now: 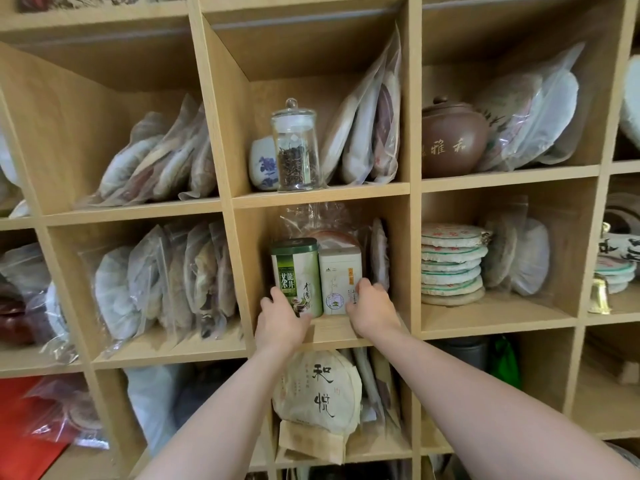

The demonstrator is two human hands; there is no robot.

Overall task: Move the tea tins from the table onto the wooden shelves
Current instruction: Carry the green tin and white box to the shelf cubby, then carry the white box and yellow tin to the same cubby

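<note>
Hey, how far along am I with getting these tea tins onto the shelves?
Done: the green tin and the white tin stand side by side in the middle cubby of the wooden shelf. In hand: your left hand grips the green tin, your right hand the white one. Left: letting go; the table is out of view, so remaining tins are unknown.

Green tin (295,277): your left hand (281,323) covers its lower left corner; base not visible.
White tin (340,280): your right hand (372,311) hides its lower right edge; small print unreadable.
Bagged tea cake (334,237) behind the tins: only its top shows.
Dark container (462,351), lower right compartment: in shadow, kind unclear.
Left compartments (20,289): cut off by the frame edge.
</note>
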